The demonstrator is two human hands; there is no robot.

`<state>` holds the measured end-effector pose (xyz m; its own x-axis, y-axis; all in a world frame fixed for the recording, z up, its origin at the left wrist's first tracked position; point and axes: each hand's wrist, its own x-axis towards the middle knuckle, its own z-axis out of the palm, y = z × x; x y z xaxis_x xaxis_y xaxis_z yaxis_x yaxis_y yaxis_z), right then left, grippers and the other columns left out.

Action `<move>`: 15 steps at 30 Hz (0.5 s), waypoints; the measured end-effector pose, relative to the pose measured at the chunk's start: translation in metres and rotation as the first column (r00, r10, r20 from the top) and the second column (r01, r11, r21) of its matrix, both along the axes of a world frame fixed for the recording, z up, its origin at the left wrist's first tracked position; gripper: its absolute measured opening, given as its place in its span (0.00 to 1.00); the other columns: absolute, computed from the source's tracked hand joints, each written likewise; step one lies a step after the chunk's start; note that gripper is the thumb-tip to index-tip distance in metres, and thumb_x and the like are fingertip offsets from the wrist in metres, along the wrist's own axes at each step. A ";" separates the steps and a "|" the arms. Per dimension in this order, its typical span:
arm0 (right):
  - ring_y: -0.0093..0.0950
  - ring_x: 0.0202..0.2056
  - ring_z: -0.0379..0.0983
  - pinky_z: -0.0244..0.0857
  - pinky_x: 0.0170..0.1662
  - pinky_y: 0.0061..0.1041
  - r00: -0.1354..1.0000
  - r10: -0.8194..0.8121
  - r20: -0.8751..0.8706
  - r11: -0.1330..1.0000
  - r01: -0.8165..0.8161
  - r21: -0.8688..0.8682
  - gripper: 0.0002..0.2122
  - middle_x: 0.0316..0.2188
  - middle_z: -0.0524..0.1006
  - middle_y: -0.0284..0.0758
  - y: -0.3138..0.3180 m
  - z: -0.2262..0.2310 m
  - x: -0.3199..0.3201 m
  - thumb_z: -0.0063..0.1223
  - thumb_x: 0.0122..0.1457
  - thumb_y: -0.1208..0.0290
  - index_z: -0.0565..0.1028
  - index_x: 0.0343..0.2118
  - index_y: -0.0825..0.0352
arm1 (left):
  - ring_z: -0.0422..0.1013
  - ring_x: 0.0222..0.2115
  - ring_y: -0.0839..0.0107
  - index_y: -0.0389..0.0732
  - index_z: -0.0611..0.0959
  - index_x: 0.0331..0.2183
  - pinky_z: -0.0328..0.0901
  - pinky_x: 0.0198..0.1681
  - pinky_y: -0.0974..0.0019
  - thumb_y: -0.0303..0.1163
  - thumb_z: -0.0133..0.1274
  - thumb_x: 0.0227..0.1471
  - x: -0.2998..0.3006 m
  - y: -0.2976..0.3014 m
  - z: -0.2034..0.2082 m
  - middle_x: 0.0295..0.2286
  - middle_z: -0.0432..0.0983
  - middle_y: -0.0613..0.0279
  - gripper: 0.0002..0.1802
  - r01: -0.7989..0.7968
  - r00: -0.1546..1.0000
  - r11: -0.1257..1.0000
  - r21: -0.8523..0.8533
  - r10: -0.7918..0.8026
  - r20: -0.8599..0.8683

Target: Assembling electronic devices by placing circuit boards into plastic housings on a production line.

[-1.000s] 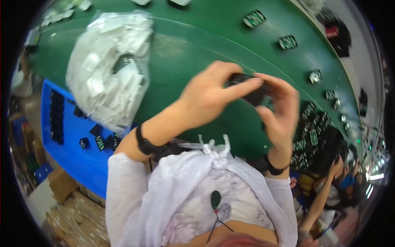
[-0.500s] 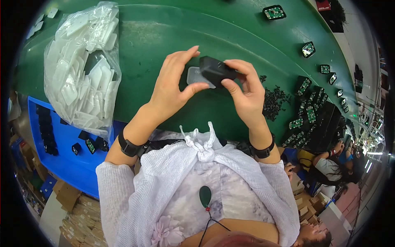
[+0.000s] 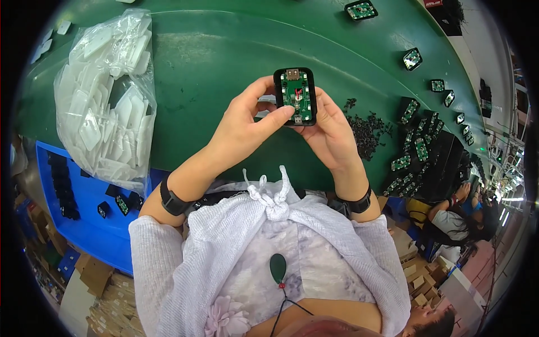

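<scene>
Between my hands, above the green table, is a black plastic housing (image 3: 277, 84) whose open face shows a green circuit board (image 3: 303, 104) with a small red part near its middle. My left hand (image 3: 250, 115) is closed on its left side, the thumb resting on the lower part of the board. On the other side my right hand (image 3: 330, 126) grips the lower right edge, its fingers partly hidden behind the housing. A translucent plastic plate (image 3: 263, 106) lies on the table, mostly covered by my left hand and the housing.
A clear bag of white plastic plates (image 3: 104, 106) lies at the left, overlapping a blue tray (image 3: 90, 224) of black housings. Small black parts (image 3: 368, 135) are heaped right of my hands. Several housings with boards (image 3: 415, 149) fill the right side; other people (image 3: 452, 219) sit beyond.
The housing has been turned over, from its black outer side to its open side with the board. My left hand has closed on it, having been apart from it with fingers spread.
</scene>
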<state>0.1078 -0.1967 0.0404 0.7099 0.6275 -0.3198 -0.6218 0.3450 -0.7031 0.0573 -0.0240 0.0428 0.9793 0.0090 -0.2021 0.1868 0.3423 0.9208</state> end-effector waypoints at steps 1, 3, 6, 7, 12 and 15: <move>0.26 0.47 0.72 0.67 0.51 0.31 1.000 0.005 0.013 1.000 -0.005 -0.003 0.18 0.46 0.73 0.35 0.000 0.000 0.000 0.41 0.66 0.60 0.66 0.52 0.68 | 0.70 0.37 0.74 0.34 0.72 0.49 0.67 0.40 0.71 0.31 0.57 0.51 0.000 0.000 0.000 0.40 0.73 0.61 0.25 -0.010 1.000 1.000 0.004 0.010 0.000; 0.26 0.47 0.72 0.67 0.51 0.31 1.000 0.010 0.026 1.000 -0.009 -0.005 0.18 0.46 0.73 0.35 0.000 0.001 0.000 0.41 0.66 0.59 0.66 0.52 0.68 | 0.70 0.36 0.74 0.34 0.72 0.49 0.67 0.40 0.71 0.31 0.58 0.50 0.001 0.000 -0.002 0.40 0.73 0.60 0.24 -0.020 1.000 1.000 0.018 0.020 0.012; 0.26 0.46 0.72 0.68 0.50 0.31 0.998 0.042 0.036 0.999 -0.042 -0.001 0.18 0.46 0.73 0.35 0.001 0.003 0.000 0.41 0.66 0.59 0.66 0.51 0.68 | 0.70 0.35 0.75 0.35 0.73 0.48 0.67 0.39 0.71 0.32 0.58 0.50 -0.001 0.002 -0.002 0.39 0.74 0.61 0.24 -0.026 0.999 0.997 0.071 0.024 0.028; 0.26 0.46 0.72 0.68 0.50 0.31 0.999 0.041 0.034 0.999 -0.041 -0.006 0.18 0.46 0.73 0.35 0.002 0.003 0.000 0.41 0.66 0.59 0.67 0.51 0.68 | 0.70 0.35 0.75 0.35 0.73 0.47 0.67 0.39 0.71 0.32 0.58 0.50 -0.001 0.003 -0.001 0.38 0.74 0.61 0.23 -0.020 0.999 0.994 0.110 0.017 0.032; 0.25 0.46 0.72 0.68 0.50 0.31 0.998 0.050 0.040 0.999 -0.049 -0.012 0.18 0.46 0.73 0.35 0.001 0.001 -0.002 0.40 0.66 0.58 0.67 0.51 0.68 | 0.70 0.33 0.75 0.35 0.74 0.45 0.66 0.38 0.71 0.33 0.59 0.48 -0.002 0.005 0.006 0.36 0.74 0.63 0.23 -0.020 0.998 0.983 0.183 0.010 0.057; 0.25 0.46 0.72 0.67 0.50 0.30 0.997 0.052 0.054 0.998 -0.050 -0.026 0.18 0.46 0.73 0.35 0.002 0.001 -0.003 0.40 0.66 0.59 0.67 0.51 0.67 | 0.70 0.33 0.74 0.35 0.75 0.44 0.66 0.38 0.71 0.32 0.59 0.47 -0.002 0.005 0.004 0.36 0.74 0.63 0.22 -0.037 0.996 0.966 0.257 0.016 0.085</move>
<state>0.1048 -0.1943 0.0415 0.6940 0.6559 -0.2969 -0.5985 0.2963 -0.7443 0.0551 -0.0188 0.0473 0.9911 0.0764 -0.1089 0.1015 0.0952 0.9903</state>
